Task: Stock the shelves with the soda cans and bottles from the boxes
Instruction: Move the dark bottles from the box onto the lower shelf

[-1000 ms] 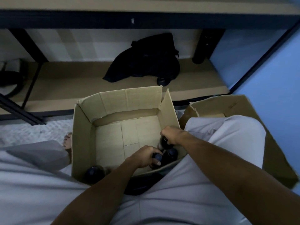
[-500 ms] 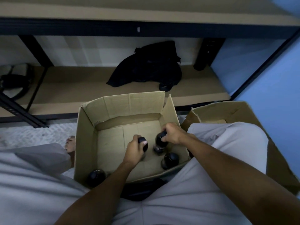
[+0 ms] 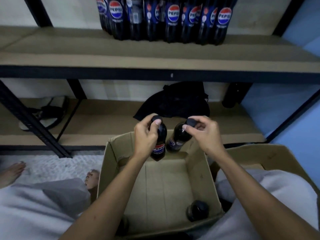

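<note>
Mid-transfer, box to shelf: 2 bottles up and clear of the open cardboard box (image 3: 161,184). Left hand (image 3: 145,135) wrapped round the neck of the left bottle (image 3: 159,141), thumb by the cap; right hand (image 3: 204,132) pinching the capped top of the right bottle (image 3: 179,137), which hangs tilted. Both just above the box's 12 o'clock wall. Already stocked, a row of Pepsi bottles (image 3: 166,19) at 12 o'clock on the upper shelf (image 3: 69,49). Left in the box, 1 bottle (image 3: 197,211) at 5 o'clock. Next, probably: lifting to 12 o'clock, setting upright beside the row without knocking it.
</note>
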